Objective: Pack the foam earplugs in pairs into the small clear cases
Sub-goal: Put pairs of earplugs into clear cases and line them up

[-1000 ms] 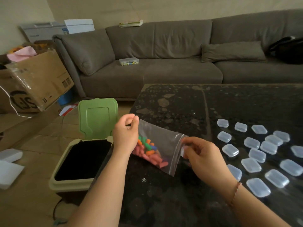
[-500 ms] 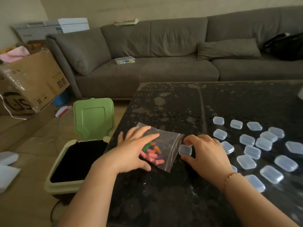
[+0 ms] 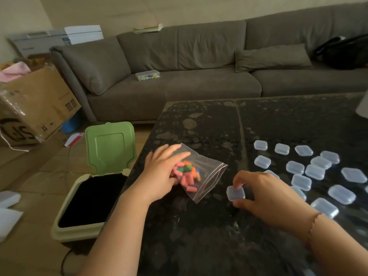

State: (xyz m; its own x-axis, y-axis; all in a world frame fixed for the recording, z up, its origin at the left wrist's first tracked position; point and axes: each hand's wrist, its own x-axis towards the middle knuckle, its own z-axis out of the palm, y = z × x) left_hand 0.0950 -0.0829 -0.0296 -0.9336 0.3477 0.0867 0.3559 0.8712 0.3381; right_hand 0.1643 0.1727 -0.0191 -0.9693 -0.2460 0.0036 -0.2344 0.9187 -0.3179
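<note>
A dark speckled table (image 3: 258, 124) is seen from above, filling the lower right of the frame. At centre, a clear zip bag (image 3: 201, 174) of pink, orange and green foam earplugs (image 3: 186, 174) is lain flat, and the left hand (image 3: 161, 174) is rested on it with fingers spread. Just right of the bag, one small clear case (image 3: 236, 193) is pinched by the right hand (image 3: 264, 194). More closed clear cases (image 3: 314, 172) are scattered at right. An open green-lidded bin (image 3: 110, 146) is seen at lower left, a grey sofa (image 3: 189, 62) across the top.
</note>
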